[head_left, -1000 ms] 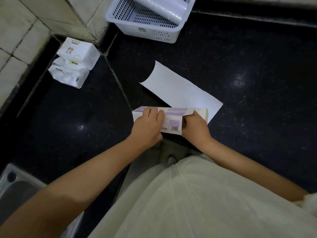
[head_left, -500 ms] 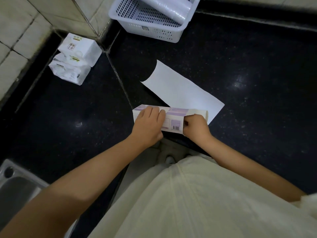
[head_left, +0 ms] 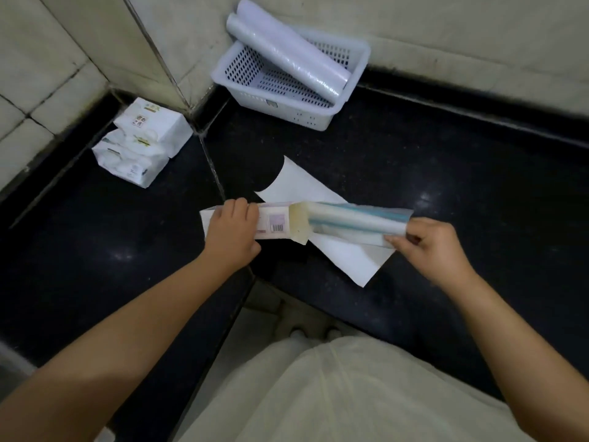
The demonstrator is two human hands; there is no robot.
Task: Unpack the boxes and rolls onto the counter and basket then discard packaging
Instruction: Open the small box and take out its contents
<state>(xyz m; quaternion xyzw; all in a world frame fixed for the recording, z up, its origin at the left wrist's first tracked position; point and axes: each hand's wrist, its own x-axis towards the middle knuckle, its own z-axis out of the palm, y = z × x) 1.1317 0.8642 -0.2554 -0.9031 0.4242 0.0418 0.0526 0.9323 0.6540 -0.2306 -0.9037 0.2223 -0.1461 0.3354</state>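
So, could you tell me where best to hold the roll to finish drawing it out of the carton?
Probably at its free end, from the right, where the right hand pinches it already. The roll lies lengthwise, half out of the carton's open right end, with the left hand steadying the carton.

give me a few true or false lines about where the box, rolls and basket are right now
1. The right hand pulls a roll out of the box's open end. True.
2. The left hand rests in the basket. False: it holds the box.
3. The basket is empty. False: a white roll lies across it.
4. Tissue packs sit stacked in the counter's corner. True.
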